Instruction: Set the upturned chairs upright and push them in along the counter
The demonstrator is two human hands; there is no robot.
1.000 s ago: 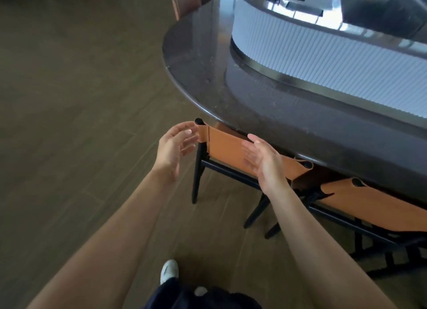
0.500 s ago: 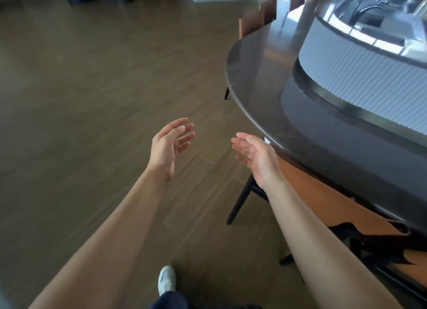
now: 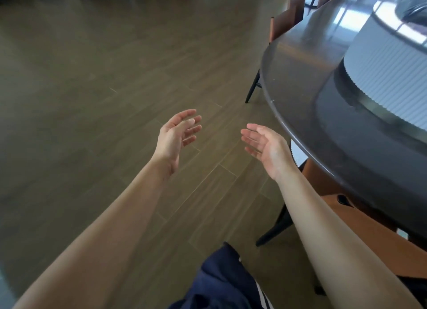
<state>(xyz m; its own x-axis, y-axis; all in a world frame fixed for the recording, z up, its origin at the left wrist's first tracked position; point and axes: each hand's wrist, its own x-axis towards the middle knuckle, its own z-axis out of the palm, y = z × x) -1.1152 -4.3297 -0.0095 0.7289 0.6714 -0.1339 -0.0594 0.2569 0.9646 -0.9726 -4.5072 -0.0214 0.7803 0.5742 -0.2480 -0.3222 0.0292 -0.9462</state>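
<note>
My left hand [image 3: 176, 135] and my right hand [image 3: 265, 147] hover over the wooden floor with fingers spread, holding nothing. A chair with an orange leather back [image 3: 374, 237] and black legs stands upright at the lower right, tucked under the dark curved counter [image 3: 307, 96]. My right forearm crosses in front of it. Farther along the counter another orange-backed chair [image 3: 285, 23] stands upright against the edge, its black leg showing below. No upturned chair is in view.
A white ribbed inner wall [image 3: 388, 82] rises from the counter at the right. Bare wood-plank floor [image 3: 104, 89] fills the left and centre. My dark blue trouser leg [image 3: 221, 283] shows at the bottom.
Both hands have come off the near chair's orange back and spread apart. The view has swung left along the counter, so the near chair has slid to the lower right.
</note>
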